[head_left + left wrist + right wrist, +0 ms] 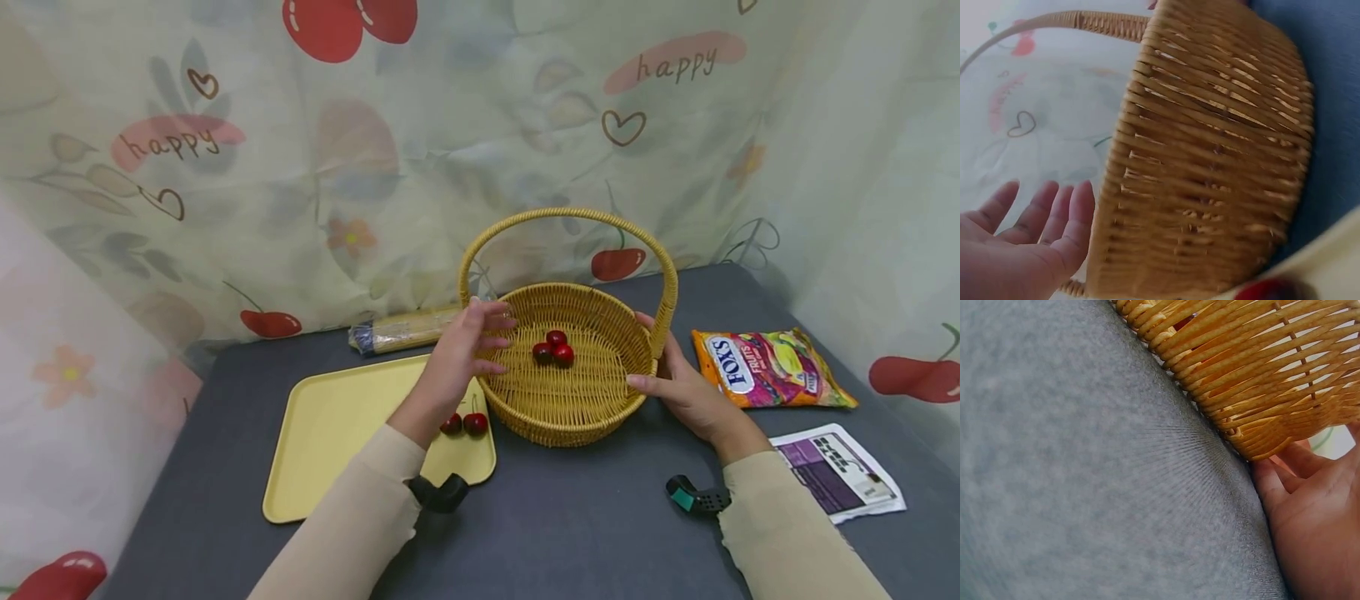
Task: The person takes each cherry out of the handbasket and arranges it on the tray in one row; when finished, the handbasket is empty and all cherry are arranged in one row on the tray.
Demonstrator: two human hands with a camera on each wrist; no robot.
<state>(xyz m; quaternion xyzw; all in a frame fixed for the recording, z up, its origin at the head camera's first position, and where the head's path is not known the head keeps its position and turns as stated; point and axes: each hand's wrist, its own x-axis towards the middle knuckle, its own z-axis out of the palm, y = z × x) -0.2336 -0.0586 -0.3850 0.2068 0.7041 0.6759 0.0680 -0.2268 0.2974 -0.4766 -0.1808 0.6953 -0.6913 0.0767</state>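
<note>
Currently the wicker basket sits near the middle of the grey table, its arched handle upright; three cherries lie on its floor, touching one another; the left hand is at the basket's 9 o'clock, fingers straight and loosely spread over the rim, holding nothing (the left wrist view shows the open palm just beside the woven wall, contact not certain); the right hand is at 3 o'clock, fingers extended along the outer wall, thumb by the foot of the handle; the right wrist view shows a fingertip touching the base weave, so it presses rather than grips. Yellow tray lies at the basket's 8 o'clock, edge touching or nearly so, with two cherries on tray partly hidden by the left wrist. Judgement: basket is being steadied between both palms; to do this well, press evenly from both sides, keep it level so the fruit does not roll, and avoid nudging the tray. Also present: a Fox's sweets packet at 3 o'clock, a printed leaflet at 4 o'clock, a wrapped bundle at 10 o'clock.
</note>
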